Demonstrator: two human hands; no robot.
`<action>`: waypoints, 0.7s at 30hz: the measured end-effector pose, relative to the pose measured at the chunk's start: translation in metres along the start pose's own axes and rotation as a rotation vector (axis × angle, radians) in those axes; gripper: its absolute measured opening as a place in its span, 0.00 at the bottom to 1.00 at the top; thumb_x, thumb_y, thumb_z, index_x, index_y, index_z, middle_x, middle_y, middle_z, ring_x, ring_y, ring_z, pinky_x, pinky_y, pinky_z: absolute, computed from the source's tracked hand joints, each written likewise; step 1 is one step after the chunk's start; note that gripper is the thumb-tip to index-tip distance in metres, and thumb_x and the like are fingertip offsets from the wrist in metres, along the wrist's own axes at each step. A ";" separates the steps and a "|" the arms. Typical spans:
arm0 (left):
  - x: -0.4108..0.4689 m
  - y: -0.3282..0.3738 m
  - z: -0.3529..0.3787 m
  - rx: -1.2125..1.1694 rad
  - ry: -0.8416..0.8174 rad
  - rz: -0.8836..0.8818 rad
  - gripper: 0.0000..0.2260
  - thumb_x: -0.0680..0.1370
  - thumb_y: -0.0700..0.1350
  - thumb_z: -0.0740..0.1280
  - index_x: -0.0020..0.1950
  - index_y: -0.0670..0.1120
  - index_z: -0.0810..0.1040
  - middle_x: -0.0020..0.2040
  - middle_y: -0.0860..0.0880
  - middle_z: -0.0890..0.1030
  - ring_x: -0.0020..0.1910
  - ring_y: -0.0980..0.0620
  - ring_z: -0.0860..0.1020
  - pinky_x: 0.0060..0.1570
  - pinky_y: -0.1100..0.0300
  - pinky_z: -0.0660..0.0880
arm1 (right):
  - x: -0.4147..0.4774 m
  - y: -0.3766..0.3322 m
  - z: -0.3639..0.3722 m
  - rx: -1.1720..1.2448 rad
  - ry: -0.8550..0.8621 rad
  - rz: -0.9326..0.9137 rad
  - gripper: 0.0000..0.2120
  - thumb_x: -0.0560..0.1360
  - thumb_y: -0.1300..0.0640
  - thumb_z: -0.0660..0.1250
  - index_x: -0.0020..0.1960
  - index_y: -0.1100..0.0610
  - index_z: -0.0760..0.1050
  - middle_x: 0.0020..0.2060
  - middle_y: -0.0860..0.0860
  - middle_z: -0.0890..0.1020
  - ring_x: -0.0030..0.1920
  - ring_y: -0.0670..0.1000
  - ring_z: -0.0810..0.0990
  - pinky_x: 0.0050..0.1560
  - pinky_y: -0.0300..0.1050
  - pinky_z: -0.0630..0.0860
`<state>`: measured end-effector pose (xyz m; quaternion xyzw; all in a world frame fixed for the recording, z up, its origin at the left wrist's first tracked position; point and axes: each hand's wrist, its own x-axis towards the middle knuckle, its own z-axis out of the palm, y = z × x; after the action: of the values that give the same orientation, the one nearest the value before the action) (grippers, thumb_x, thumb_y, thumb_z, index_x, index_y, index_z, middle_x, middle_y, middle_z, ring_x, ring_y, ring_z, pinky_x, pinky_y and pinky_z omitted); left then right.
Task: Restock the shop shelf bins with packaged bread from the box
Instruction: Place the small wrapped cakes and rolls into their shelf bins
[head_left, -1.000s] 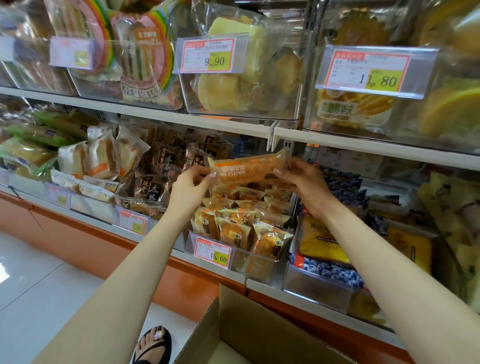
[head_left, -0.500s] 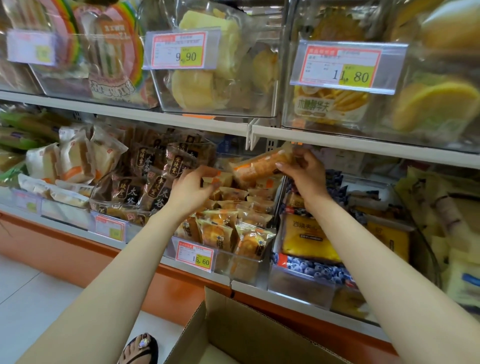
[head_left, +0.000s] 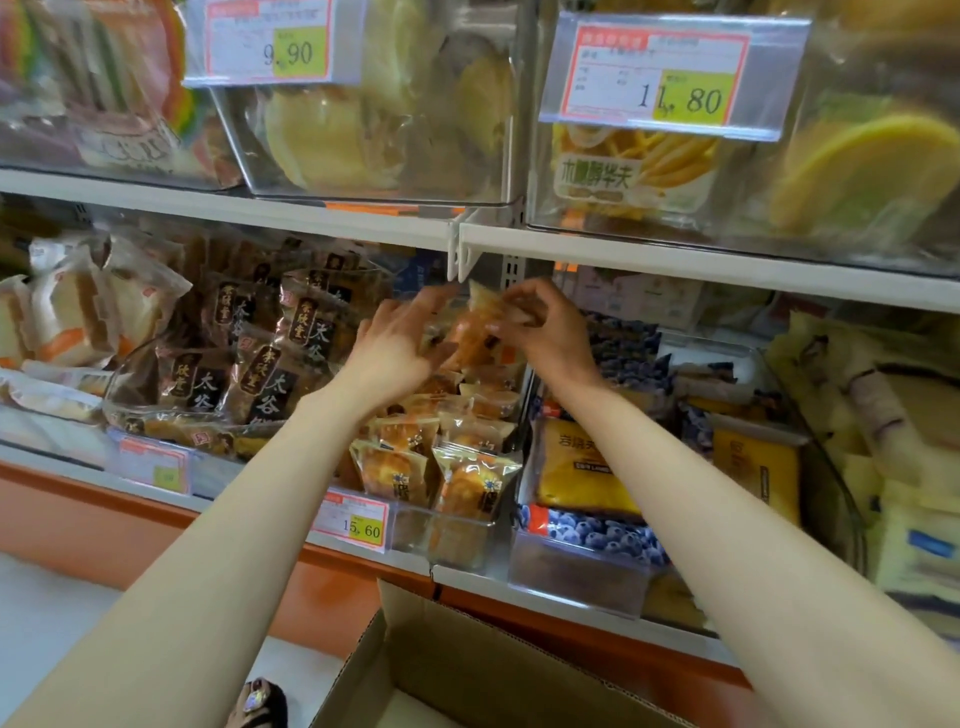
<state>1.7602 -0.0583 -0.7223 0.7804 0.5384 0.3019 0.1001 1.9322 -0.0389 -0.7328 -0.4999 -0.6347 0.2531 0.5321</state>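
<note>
As right hand (head_left: 543, 340) pinches packet (head_left: 474, 335), left hand (head_left: 397, 356) splayed

Upright packs (head_left: 467, 486) fill the centre bin (head_left: 452, 543) from its near wall back, leaving passage only over their tops, under the upper shelf (head_left: 701, 260), where a bracket (head_left: 460, 262) hangs into the gap and the left hand (head_left: 395, 345), right hand (head_left: 545, 332) and the bread pack (head_left: 475, 332) between them take up its far end. Dark packs (head_left: 260, 374) crowd the left, the blueberry-pack bin (head_left: 582, 577) walls the right; the cardboard box (head_left: 467, 670) lies open below.
</note>
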 end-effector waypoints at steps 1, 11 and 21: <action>0.002 0.000 0.001 0.029 0.009 0.012 0.25 0.77 0.46 0.64 0.72 0.54 0.61 0.70 0.47 0.68 0.70 0.44 0.61 0.68 0.45 0.58 | 0.001 0.001 0.002 -0.021 -0.021 -0.009 0.12 0.71 0.62 0.73 0.52 0.55 0.75 0.51 0.48 0.79 0.55 0.46 0.76 0.59 0.44 0.73; 0.010 -0.011 0.009 0.273 0.090 0.149 0.24 0.76 0.43 0.65 0.71 0.53 0.66 0.73 0.51 0.63 0.71 0.45 0.59 0.69 0.49 0.53 | 0.003 0.010 0.013 -0.078 -0.098 -0.019 0.12 0.74 0.69 0.67 0.55 0.57 0.77 0.51 0.52 0.81 0.51 0.48 0.80 0.54 0.41 0.77; 0.012 -0.020 0.010 0.388 -0.081 0.104 0.18 0.79 0.41 0.57 0.68 0.52 0.71 0.70 0.51 0.71 0.70 0.50 0.66 0.71 0.55 0.52 | 0.001 0.011 0.009 -0.287 -0.225 -0.053 0.16 0.77 0.67 0.61 0.61 0.56 0.78 0.58 0.50 0.81 0.60 0.48 0.77 0.64 0.45 0.72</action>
<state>1.7532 -0.0380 -0.7350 0.8232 0.5411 0.1655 -0.0460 1.9279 -0.0316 -0.7446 -0.5222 -0.7328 0.2002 0.3876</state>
